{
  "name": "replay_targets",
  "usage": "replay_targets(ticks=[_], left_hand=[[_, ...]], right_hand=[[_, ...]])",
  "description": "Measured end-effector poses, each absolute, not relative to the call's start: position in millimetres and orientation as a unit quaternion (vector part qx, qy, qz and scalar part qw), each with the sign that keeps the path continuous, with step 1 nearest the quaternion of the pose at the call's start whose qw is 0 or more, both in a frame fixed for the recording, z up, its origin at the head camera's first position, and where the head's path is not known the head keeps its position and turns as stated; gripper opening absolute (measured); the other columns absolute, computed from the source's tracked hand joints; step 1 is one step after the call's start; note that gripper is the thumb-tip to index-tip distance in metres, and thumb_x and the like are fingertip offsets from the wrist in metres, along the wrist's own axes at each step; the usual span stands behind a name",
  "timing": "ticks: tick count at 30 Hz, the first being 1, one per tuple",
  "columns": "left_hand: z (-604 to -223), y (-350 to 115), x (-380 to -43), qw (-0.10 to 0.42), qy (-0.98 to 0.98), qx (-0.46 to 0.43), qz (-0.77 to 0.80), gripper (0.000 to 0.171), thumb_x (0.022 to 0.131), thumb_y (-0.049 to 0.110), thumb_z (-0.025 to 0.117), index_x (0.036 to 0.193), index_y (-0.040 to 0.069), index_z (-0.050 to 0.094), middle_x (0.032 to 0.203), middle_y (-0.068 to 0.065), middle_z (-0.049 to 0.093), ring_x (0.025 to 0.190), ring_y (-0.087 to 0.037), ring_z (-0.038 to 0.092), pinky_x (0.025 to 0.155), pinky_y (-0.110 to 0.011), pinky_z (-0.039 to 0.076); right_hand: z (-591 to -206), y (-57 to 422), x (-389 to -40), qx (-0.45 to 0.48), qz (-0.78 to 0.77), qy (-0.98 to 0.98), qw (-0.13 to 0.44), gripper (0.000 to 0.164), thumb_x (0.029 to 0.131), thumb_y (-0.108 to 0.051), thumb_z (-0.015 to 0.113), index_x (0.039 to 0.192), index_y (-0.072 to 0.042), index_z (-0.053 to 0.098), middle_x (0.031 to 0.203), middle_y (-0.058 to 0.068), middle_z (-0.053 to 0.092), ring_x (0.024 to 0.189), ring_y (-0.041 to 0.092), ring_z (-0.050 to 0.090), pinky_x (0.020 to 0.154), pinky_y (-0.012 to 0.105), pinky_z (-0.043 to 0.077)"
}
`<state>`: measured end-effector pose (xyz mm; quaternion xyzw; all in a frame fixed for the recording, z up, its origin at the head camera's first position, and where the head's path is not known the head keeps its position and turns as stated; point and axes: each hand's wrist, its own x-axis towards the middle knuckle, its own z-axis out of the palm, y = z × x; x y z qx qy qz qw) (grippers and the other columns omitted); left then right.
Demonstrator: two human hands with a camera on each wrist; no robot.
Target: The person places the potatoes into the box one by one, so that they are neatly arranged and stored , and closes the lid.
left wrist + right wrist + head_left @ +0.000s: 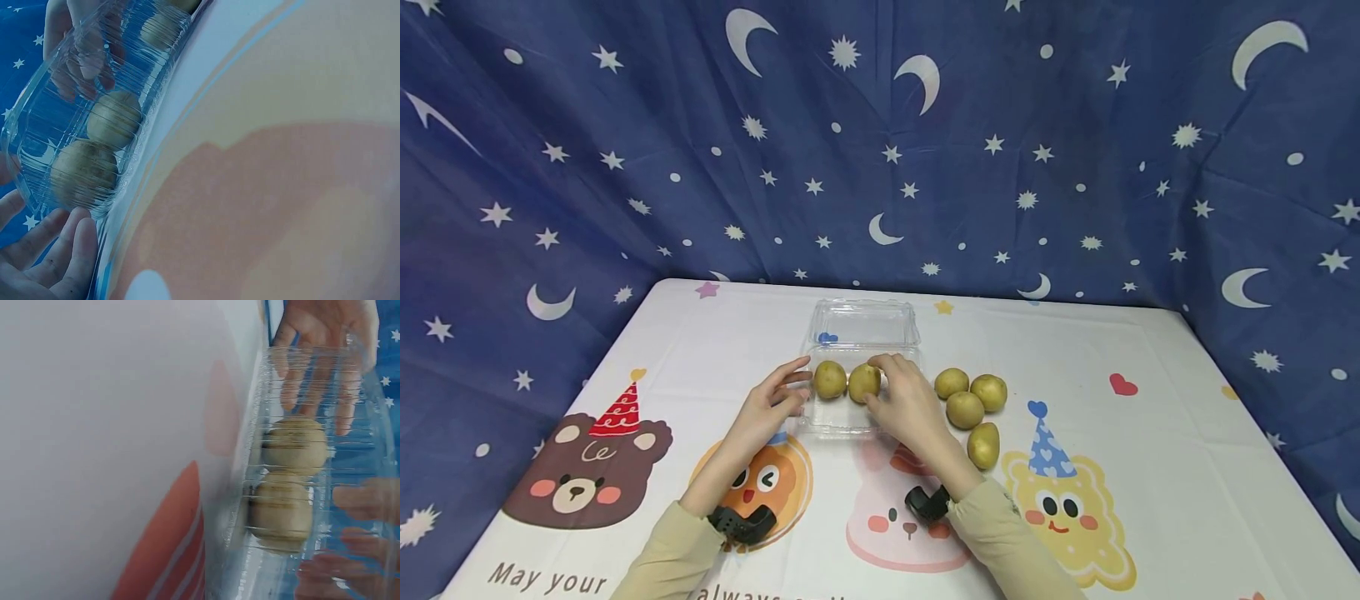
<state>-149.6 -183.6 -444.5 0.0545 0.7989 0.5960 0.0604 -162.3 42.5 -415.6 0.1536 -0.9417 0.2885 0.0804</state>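
Note:
Two potatoes, a left one and a right one, lie side by side in a clear plastic clamshell box whose lid is folded back. My left hand is at the box's left wall, fingers spread and loosely bent, with nothing in its grasp. Over the right side of the box is my right hand, thumb and fingers parted around the right potato. In the right wrist view a small gap shows between those fingers and the potato. The ribbed wall blurs both wrist views.
Several more potatoes sit grouped on the table to the right of the box, near my right forearm. A white cartoon-printed cloth covers the table. Behind it hangs a dark blue curtain with moons and stars.

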Motion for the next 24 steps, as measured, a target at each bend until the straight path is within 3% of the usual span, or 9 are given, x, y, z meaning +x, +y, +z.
replay_targets(ticks=[24], left_hand=[[-446.5, -184.3, -149.7, 0.060, 0.796, 0.055, 0.600, 0.052, 0.098, 0.015, 0.054, 0.147, 0.019, 0.039, 0.141, -0.020, 0.050, 0.122, -0.036, 0.055, 0.082, -0.023, 0.054]], right_hand=[[-401.7, 67.4, -137.6, 0.161, 0.330, -0.923, 0.114, 0.041, 0.081, -0.017, 0.074, 0.121, -0.017, 0.063, 0.117, -0.003, 0.066, 0.107, 0.017, 0.060, 0.089, 0.035, 0.051]])
